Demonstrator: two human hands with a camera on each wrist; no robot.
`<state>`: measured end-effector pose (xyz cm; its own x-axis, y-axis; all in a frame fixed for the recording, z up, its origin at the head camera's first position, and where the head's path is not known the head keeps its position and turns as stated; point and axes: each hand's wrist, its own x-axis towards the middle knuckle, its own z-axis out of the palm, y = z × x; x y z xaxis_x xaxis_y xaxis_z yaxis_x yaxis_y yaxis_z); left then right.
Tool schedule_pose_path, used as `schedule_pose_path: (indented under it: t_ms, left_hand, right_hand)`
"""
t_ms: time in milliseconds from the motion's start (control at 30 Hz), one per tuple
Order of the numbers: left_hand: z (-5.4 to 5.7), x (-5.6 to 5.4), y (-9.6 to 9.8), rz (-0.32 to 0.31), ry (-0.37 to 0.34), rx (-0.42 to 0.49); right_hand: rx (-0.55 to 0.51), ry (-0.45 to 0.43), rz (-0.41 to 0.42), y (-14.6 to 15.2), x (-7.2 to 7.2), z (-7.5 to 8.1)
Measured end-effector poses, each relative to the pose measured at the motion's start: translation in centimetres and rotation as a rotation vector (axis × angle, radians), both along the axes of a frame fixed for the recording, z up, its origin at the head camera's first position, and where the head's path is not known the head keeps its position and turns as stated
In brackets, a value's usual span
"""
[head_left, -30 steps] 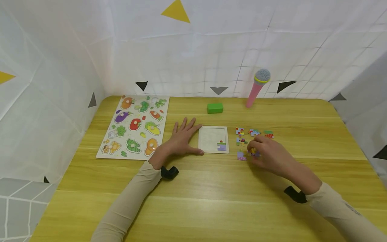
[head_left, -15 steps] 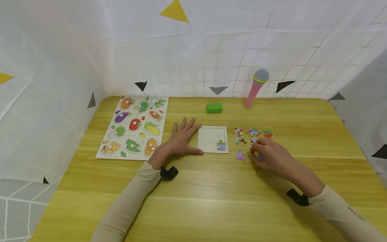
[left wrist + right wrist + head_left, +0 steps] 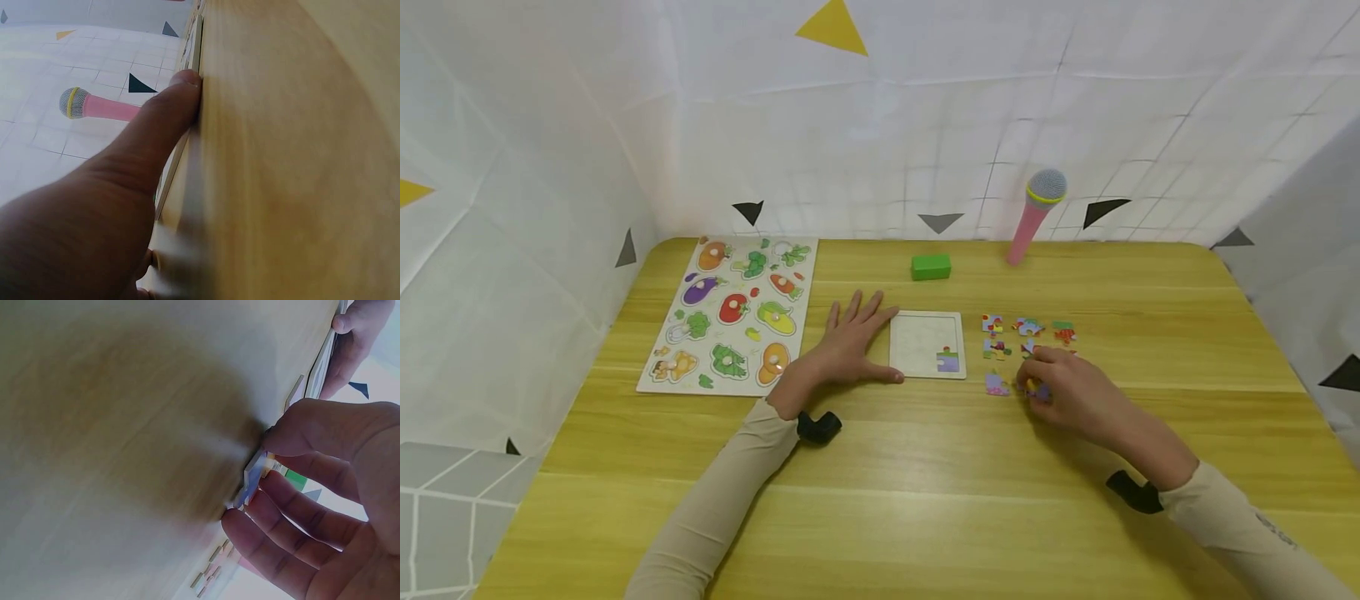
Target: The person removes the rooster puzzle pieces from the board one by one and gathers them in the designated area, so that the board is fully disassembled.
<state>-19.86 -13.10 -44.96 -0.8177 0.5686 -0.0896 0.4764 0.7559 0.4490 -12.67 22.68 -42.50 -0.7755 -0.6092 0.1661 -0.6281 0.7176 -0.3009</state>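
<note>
My left hand (image 3: pixel 847 352) lies with fingers spread at the left side of a small square puzzle tray (image 3: pixel 913 343), its thumb and index fingertip touching the tray's edge. One purple and green puzzle piece (image 3: pixel 948 362) sits in the tray's lower right corner. To the right, my right hand (image 3: pixel 1078 393) pinches a purple and yellow jigsaw piece (image 3: pixel 252 478) between thumb and fingers, low at the tabletop. Several loose pieces lie around that hand, among them a purple one (image 3: pixel 997 384) just to its left. The hand partly covers another piece (image 3: pixel 1028 348).
A vegetable peg puzzle board (image 3: pixel 752 333) lies at the left. Behind the tray is a green block (image 3: pixel 931 267), and a pink toy microphone (image 3: pixel 1028 229) stands upright, slightly tilted, near the table's back edge. White sheeting (image 3: pixel 865 150) rises behind and beside the table.
My right hand has shifted slightly right with the jigsaw piece, uncovering more of the piece behind it. My left hand has stayed at the tray.
</note>
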Motion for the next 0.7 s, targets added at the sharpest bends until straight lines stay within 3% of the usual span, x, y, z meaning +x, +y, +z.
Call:
schedule_pose_path:
  t_ms: [400, 700]
  left_hand:
    - [0.2, 0.1, -0.1, 0.003, -0.006, 0.000]
    - [-0.2, 0.0, -0.1, 0.001, -0.002, 0.005]
  right_hand:
    - [0.006, 0.026, 0.012, 0.0, 0.1, 0.1]
    - [-0.015, 0.023, -0.027, 0.4, 0.0, 0.9]
